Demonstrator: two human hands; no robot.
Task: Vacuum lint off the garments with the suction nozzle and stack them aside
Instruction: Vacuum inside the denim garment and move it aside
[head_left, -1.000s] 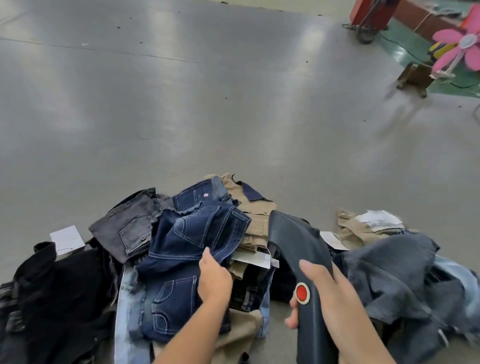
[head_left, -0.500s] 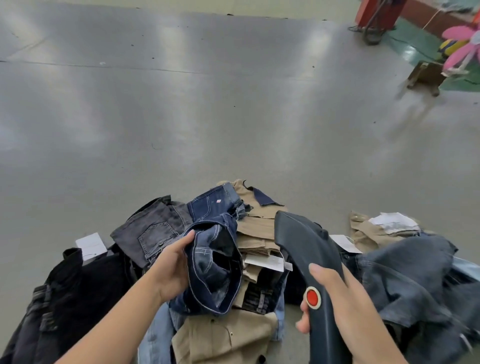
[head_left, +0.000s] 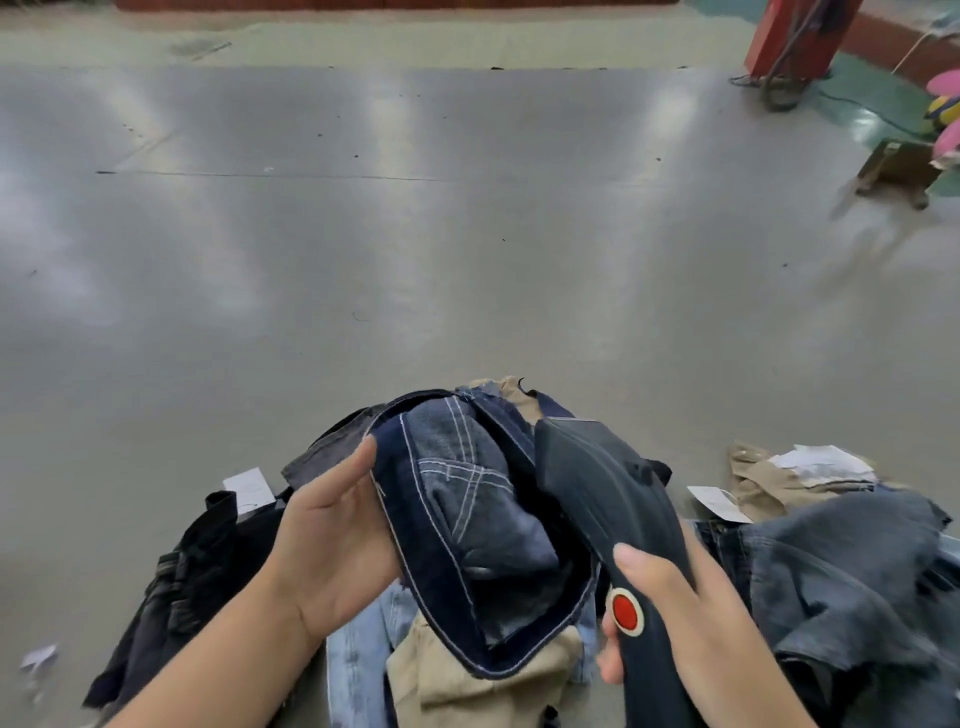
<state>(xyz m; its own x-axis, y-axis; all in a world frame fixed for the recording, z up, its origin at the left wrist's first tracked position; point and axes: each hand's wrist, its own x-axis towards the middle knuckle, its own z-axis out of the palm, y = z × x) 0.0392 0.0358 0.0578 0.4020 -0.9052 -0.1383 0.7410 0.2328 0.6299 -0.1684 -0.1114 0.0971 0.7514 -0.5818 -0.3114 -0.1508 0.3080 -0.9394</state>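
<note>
The left hand gripped the dark jeans by their waistband, lifted above the pile at the counter's near edge; the right hand clasped the nozzle (red button up) beside them. Bare surface stretched beyond.

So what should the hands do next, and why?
Probably tip the suction nozzle into the dark blue jeans. The left hand holds their waistband open, the right hand grips the nozzle beside that opening, and its tip isn't clearly inside yet.

Dark denim jeans w/ white stitching — nozzle smooth plastic, floor glossy.
</note>
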